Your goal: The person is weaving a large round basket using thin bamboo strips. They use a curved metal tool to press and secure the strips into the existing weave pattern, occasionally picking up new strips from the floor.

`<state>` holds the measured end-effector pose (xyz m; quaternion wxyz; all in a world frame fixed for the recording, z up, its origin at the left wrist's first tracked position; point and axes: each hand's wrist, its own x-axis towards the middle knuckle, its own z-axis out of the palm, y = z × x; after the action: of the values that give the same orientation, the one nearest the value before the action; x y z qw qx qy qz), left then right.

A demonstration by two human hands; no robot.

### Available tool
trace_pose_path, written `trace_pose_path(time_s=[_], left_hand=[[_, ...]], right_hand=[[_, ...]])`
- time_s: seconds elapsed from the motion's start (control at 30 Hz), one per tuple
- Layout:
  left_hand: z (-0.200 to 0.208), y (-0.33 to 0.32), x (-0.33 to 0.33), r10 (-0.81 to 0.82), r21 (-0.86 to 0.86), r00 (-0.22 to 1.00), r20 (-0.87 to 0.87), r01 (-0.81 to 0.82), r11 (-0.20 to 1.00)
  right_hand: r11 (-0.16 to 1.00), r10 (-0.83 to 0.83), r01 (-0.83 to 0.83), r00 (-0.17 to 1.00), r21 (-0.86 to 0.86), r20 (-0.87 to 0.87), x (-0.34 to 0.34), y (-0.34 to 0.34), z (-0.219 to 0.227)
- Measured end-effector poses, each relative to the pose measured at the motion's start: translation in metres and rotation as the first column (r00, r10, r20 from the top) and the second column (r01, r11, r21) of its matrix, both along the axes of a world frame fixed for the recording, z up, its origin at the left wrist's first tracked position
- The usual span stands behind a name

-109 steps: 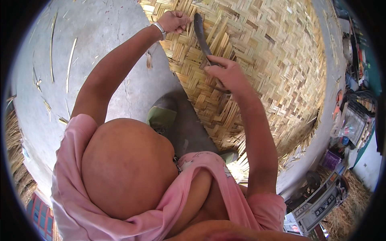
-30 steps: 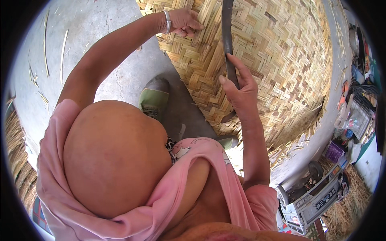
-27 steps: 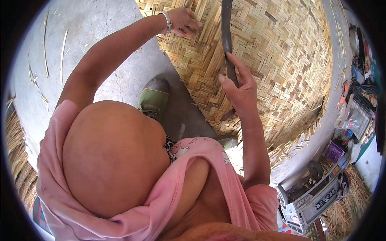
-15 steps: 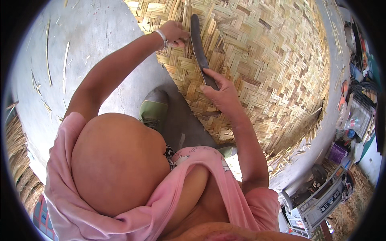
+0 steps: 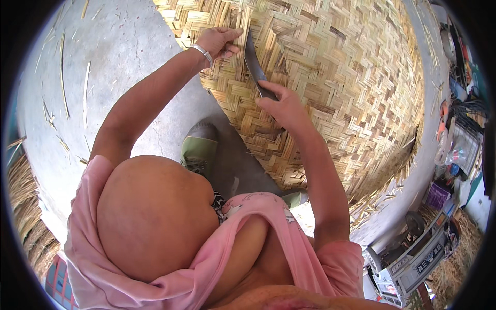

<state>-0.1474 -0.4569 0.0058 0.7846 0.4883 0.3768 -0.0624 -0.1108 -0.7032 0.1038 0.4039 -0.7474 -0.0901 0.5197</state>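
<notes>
A large woven mat [image 5: 356,98] of pale, flat plant strips lies before me. At its left part, my left hand [image 5: 219,42] is closed, thumb and fingers pinched on a pale strip [image 5: 245,20] of the weave. My right hand [image 5: 285,107] grips the near end of a long, dark, curved blade [image 5: 252,61]. The blade points away from me over the mat, just right of my left hand, its far end beside the pinched strip. Whether that tip goes under the weave, I cannot tell. The blade's near end is hidden in my fist.
A green shoe [image 5: 199,147] stands at the mat's near left edge. Loose strips [image 5: 86,93] are scattered over the grey floor [image 5: 116,62]. To the right are a grey wheeled vehicle [image 5: 418,258], a purple box [image 5: 438,195] and clutter. Straw bundles [image 5: 26,206] lie at the far left.
My left hand has turned, and its fingers now close on a strip near the blade. The blade's far end has dropped nearer to me, and my right hand has shifted slightly.
</notes>
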Motion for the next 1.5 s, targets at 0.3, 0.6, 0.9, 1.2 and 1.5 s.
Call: trace_pose_path(time_s=[0.3,0.6,0.9,1.2,1.5], left_hand=[[0.014,-0.006,-0.003,0.055,-0.001,0.998,0.010,-0.055,0.999],[0.013,-0.010,-0.008,0.066,-0.039,0.995,0.069,-0.063,0.997],[0.021,-0.009,-0.003,0.028,0.096,1.000,-0.012,-0.026,0.995],[0.029,-0.015,-0.009,0.067,-0.049,0.990,-0.122,-0.073,0.996],[0.014,-0.015,0.004,0.072,-0.052,0.971,-0.228,-0.086,0.995]], right_hand=[[0.991,-0.090,0.072,0.982,-0.112,-0.164,0.007,0.003,0.033],[0.981,0.124,-0.069,0.941,-0.179,0.316,-0.014,0.018,-0.018],[0.969,0.183,-0.089,0.888,-0.231,0.423,-0.007,0.043,-0.032],[0.971,0.182,-0.084,0.869,-0.226,0.460,-0.009,0.042,-0.038],[0.957,0.219,-0.101,0.868,-0.273,0.446,-0.007,0.042,-0.038]])
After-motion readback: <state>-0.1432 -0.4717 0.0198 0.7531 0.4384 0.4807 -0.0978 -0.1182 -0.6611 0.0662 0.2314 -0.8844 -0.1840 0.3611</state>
